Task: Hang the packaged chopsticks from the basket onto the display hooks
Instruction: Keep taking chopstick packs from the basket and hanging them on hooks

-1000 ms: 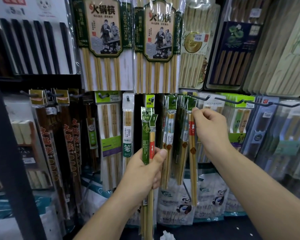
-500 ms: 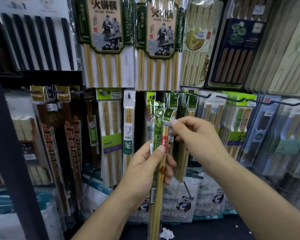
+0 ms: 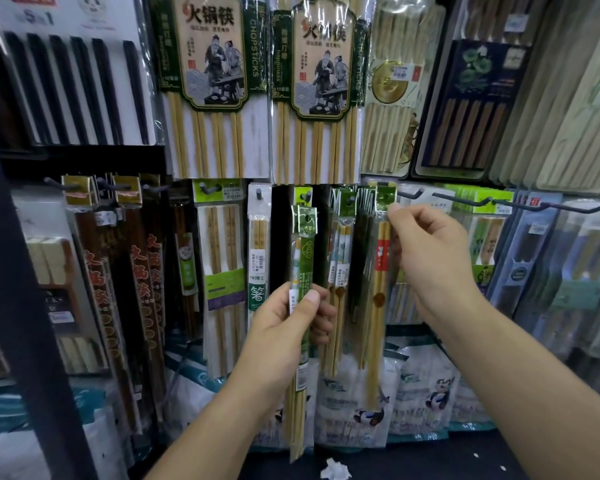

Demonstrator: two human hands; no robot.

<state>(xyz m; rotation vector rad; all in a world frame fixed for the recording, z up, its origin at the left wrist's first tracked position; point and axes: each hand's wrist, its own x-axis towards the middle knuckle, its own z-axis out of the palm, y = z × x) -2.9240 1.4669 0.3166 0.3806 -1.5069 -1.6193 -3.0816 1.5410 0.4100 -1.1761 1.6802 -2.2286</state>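
green foil header (image 3: 385, 199) is what it all turns on. the red-banded chopstick pack (image 3: 381, 271) is pinched near its top by the right hand (image 3: 430, 258), thumb and forefinger closed on the plastic. it hangs straight down with its long axis upright, so the header and its hole sit just above and to the left of the pinch. the row of matching packs (image 3: 364, 216) is right beside the header on the left, touching or nearly so. whether the hole is already caught can't be told, since that row's hook tip is hidden behind the header. a black hook (image 3: 411, 194) pokes out just right of the header, above the knuckles.

the spare packs (image 3: 303, 271) are gripped upright in the left hand (image 3: 284, 327), fingers wrapped round their middle. they're held lower down and well to the left, so the right hand is clearly the nearer one. probably only a short push toward the wall is needed, with the header kept square so the hole isn't missed.
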